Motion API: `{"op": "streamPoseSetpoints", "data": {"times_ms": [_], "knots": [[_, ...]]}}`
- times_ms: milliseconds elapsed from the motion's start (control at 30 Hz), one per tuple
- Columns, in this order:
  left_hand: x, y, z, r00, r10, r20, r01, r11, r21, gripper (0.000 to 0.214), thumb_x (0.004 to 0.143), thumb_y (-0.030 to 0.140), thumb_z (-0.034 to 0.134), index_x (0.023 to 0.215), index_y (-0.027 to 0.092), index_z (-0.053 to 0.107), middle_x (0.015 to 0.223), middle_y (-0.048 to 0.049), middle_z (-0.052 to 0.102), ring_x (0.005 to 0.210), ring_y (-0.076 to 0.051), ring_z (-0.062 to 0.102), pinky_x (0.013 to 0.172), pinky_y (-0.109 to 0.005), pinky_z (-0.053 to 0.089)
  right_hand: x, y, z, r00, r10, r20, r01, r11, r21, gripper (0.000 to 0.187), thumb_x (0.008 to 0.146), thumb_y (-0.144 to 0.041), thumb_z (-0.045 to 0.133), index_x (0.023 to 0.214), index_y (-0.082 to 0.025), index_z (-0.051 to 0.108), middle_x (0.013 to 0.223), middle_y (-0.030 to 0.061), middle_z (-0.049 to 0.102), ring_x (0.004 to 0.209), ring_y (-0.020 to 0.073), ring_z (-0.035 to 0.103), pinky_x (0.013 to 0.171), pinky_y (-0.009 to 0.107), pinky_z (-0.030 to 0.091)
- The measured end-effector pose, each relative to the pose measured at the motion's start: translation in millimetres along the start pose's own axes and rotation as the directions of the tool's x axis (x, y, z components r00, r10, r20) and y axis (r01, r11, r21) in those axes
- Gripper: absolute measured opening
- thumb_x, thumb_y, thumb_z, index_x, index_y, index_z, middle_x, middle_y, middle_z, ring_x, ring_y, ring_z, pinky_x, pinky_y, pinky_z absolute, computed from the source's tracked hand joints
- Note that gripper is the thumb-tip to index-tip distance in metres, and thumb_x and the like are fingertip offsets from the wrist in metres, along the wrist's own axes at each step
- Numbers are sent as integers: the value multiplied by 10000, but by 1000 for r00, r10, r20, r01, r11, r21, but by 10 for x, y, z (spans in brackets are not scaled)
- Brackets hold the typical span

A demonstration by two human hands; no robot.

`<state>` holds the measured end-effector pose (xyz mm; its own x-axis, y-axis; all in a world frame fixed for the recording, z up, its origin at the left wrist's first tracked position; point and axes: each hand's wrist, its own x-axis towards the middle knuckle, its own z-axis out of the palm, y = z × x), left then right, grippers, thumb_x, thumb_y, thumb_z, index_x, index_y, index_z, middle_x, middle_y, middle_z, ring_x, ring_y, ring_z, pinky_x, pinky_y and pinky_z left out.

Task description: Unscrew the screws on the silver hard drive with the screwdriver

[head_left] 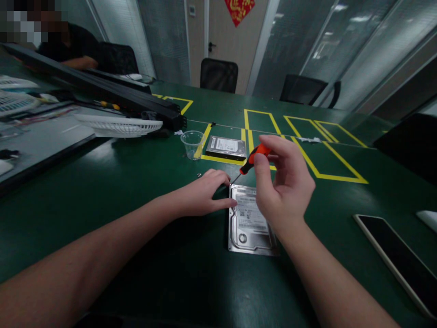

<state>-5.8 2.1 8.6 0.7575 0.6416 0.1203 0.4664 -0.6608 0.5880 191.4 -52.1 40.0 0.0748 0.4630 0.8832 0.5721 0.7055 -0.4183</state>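
A silver hard drive (252,218) with a white label lies flat on the green table. My right hand (287,182) grips an orange and black screwdriver (254,157), tilted so that its tip meets the drive's far left corner. At the drive's left edge, my left hand (213,193) rests with the thumb on the label side and the fingers curled around the far corner, holding it. A small screw-like bit (199,175) lies just beyond the left hand. My right hand covers part of the drive's right side.
A second hard drive (226,146) lies inside a yellow tape outline, beside a clear plastic cup (193,145). Further left are a white vented part (119,125) and a long black panel (102,86). A phone (396,259) lies at right. A person (78,48) sits at the far left.
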Motion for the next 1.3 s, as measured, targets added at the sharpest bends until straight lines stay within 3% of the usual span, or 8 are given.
{"op": "streamPoseSetpoints", "data": {"times_ms": [133, 400, 667, 900, 1167, 1300], "knots": [[-2, 8, -2, 1000, -1, -2, 1, 1000, 3, 409, 950, 533, 760, 1174, 217, 627, 1339, -128, 657, 1283, -332, 569, 1114, -500, 483, 10, -5, 13, 999, -14, -32, 12, 999, -40, 280, 975, -245, 703, 1249, -300, 706, 1193, 67, 729, 1104, 248, 711, 869, 451, 648], [5, -2, 3, 1000, 23, -14, -23, 1000, 0, 396, 949, 530, 765, 1160, 225, 628, 1321, -119, 666, 1270, -329, 581, 1111, -501, 488, -28, -6, -12, 999, 38, 36, -41, 995, 92, 340, 1056, -238, 543, 1369, -287, 664, 1397, 102, 694, 1346, 291, 679, 1086, 548, 629], [1, 16, -14, 1000, 0, 2, 0, 1000, 8, 410, 948, 537, 763, 1169, 218, 630, 1338, -126, 661, 1277, -335, 575, 1105, -510, 491, -4, -5, 8, 1000, -6, -3, 6, 1000, -22, 320, 992, -215, 678, 1301, -295, 695, 1228, 59, 749, 1081, 232, 728, 885, 436, 630], [-3, -1, 5, 1000, 21, -11, -21, 1000, 5, 391, 952, 526, 763, 1164, 223, 633, 1324, -120, 667, 1263, -324, 581, 1106, -498, 489, -19, -21, -14, 999, 29, 32, -30, 999, 36, 367, 1059, -231, 534, 1390, -297, 679, 1358, 71, 747, 1233, 259, 731, 1084, 523, 622], [-2, 17, -8, 1000, -6, -1, 6, 1000, 2, 415, 945, 538, 763, 1183, 225, 631, 1335, -123, 664, 1284, -335, 574, 1105, -501, 489, -36, 12, 17, 999, 44, -14, -43, 998, 37, 353, 994, -219, 669, 1337, -304, 667, 1419, 100, 683, 1242, 288, 726, 983, 526, 676], [-6, 16, -10, 1000, -12, 12, 12, 1000, 1, 414, 954, 537, 753, 1187, 217, 631, 1344, -123, 658, 1300, -333, 564, 1116, -496, 480, -39, 28, 40, 998, 45, -33, -42, 995, 87, 338, 984, -208, 691, 1310, -293, 659, 1388, 100, 673, 1223, 275, 733, 1034, 543, 662]]}}
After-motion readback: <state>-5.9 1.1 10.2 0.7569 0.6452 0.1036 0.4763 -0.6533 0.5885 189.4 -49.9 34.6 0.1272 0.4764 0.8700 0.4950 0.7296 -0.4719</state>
